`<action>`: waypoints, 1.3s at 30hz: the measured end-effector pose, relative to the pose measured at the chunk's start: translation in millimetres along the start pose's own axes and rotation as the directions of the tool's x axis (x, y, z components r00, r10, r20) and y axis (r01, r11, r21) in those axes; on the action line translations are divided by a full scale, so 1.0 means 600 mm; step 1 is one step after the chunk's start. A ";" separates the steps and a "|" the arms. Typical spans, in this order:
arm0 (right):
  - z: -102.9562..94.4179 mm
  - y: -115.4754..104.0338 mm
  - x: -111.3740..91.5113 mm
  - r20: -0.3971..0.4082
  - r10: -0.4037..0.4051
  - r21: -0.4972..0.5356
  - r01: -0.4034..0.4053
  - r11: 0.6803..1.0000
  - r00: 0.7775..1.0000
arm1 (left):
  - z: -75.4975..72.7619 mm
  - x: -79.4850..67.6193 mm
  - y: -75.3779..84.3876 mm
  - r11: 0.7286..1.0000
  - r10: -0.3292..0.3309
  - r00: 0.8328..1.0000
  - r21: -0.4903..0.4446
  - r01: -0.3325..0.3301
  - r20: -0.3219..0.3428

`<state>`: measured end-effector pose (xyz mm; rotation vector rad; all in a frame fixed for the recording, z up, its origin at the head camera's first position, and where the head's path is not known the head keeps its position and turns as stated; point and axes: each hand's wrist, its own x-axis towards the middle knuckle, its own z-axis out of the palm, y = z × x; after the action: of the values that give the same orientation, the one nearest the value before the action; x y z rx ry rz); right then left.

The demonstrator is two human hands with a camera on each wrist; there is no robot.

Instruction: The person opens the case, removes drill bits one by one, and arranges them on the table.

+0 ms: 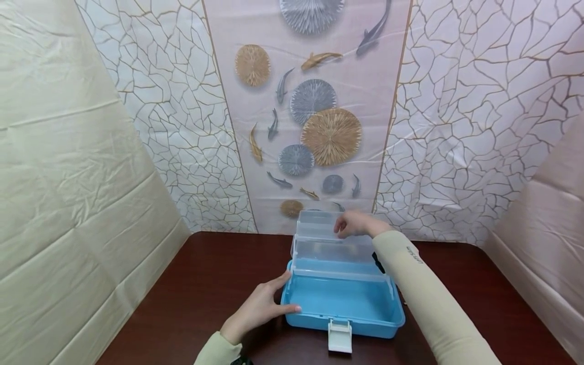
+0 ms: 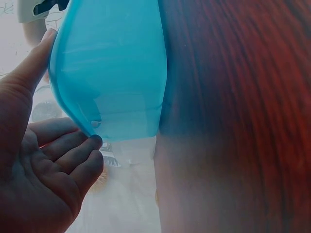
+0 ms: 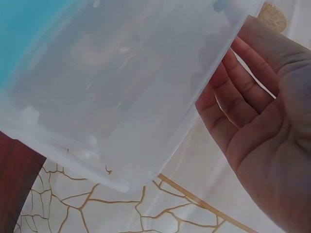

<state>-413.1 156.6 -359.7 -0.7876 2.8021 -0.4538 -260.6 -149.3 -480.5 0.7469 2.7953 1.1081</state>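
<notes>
A light-blue plastic storage box (image 1: 365,328) stands on the table with its translucent lid (image 1: 315,248) raised at the back. Nothing lies on the bare blue floor of the box. My left hand (image 1: 262,306) grips the box at its left end, thumb on the front rim and fingers farther back. In the left wrist view its fingertips meet the rim of the blue wall (image 2: 112,58). Up at the top edge of the lid, my right hand (image 1: 353,224) holds that edge. The right wrist view shows its fingers (image 3: 235,92) partly behind the clear plastic (image 3: 121,97).
A white latch (image 1: 339,337) hangs down from the box's front. The dark red-brown table (image 1: 219,274) reaches back to a patterned cloth wall (image 1: 319,192). Plain cream cloth (image 1: 77,203) hangs at the left, and similar cloth (image 1: 543,223) at the right.
</notes>
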 end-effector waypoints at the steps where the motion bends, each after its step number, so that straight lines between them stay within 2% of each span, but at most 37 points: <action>1: 0.000 -0.001 -0.001 -0.003 -0.002 -0.004 0.002 1.000 1.000 | -0.001 0.000 0.001 1.000 0.002 1.000 0.000 -0.002 -0.001; 15: -0.002 -0.031 0.007 0.006 -0.045 -0.129 0.045 0.991 0.999 | -0.004 0.004 0.004 1.000 -0.004 1.000 0.015 0.004 -0.011; 24: 0.003 -0.031 0.009 -0.009 -0.033 -0.121 0.031 0.992 0.999 | -0.001 0.004 0.002 1.000 0.010 1.000 0.023 -0.010 -0.017; 32: 0.005 -0.018 0.008 0.002 -0.048 -0.051 0.048 0.998 0.999 | 0.000 0.006 0.005 1.000 0.008 1.000 0.022 -0.007 -0.015; 39: 0.008 -0.015 0.008 0.024 -0.049 -0.012 0.049 0.999 0.998 | 0.003 0.002 0.004 1.000 -0.022 1.000 0.002 0.022 -0.003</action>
<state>-411.8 145.5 -361.5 -0.8607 2.7716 -0.4314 -260.5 -146.1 -479.9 0.7136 2.8002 1.1045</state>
